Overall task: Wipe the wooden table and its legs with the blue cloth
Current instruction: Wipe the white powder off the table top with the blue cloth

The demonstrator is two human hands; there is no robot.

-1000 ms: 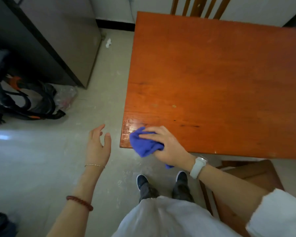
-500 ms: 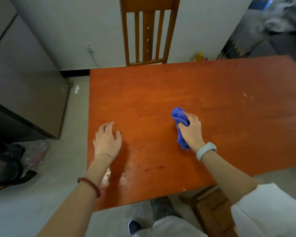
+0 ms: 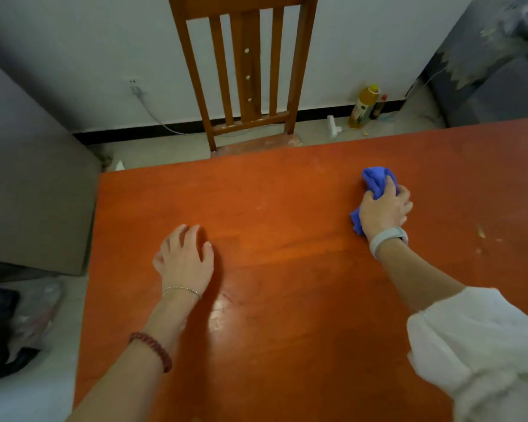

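Sweeping right and further from the body, the right hand [image 3: 384, 210] has carried the cloth [image 3: 377, 181] well across the table [image 3: 287, 330] from where it was half a second back, so fresh wood is getting covered. Nearest the body, the left hand [image 3: 186, 259] lies flat on the top, fingers spread and holding nothing, bracing the reach. Further out, the right hand's fingers curl round the bunched cloth, pressing it to the surface toward the far right. Pale specks [image 3: 481, 232] sit just right of it, likely the next target. Beyond the far edge stands a chair [image 3: 247, 68]; bottles [image 3: 365, 105] wait by the wall. Legs look untouched; top only part done.
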